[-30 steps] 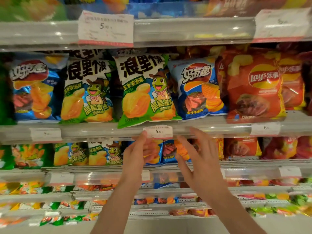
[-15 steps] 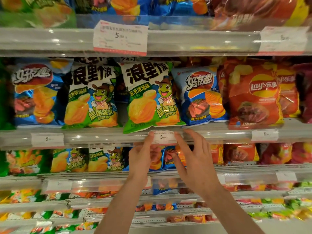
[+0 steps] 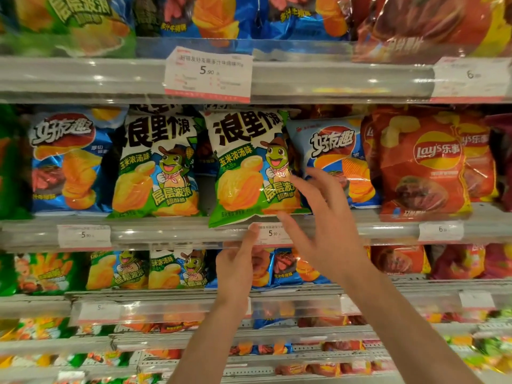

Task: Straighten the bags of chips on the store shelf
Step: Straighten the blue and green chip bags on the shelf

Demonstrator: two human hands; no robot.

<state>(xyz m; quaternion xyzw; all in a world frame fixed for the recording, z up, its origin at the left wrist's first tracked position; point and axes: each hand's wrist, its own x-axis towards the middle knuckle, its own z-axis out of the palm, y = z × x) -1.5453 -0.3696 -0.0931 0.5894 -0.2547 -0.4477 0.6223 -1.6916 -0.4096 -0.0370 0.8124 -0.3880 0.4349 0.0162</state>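
Observation:
A green-and-white chip bag with a frog cartoon [image 3: 243,167] stands tilted on the middle shelf [image 3: 166,234], its bottom left corner hanging over the shelf lip. My right hand [image 3: 324,225] is spread open with fingertips at the bag's lower right corner, in front of a blue chip bag [image 3: 332,142]. My left hand [image 3: 238,267] is below the shelf edge, index finger touching the price tag [image 3: 273,233] under the tilted bag. A second green frog bag [image 3: 156,167] stands upright to the left. Neither hand holds anything.
A blue bag [image 3: 66,162] stands at the far left and red Lay's bags [image 3: 421,162] at the right of the same shelf. The shelf above has a large price label [image 3: 207,73]. Lower shelves [image 3: 277,289] hold more chip bags.
Both hands have risen; my right hand moved up from the shelf edge to the tilted green bag's lower right corner. The camera has moved closer to the shelf.

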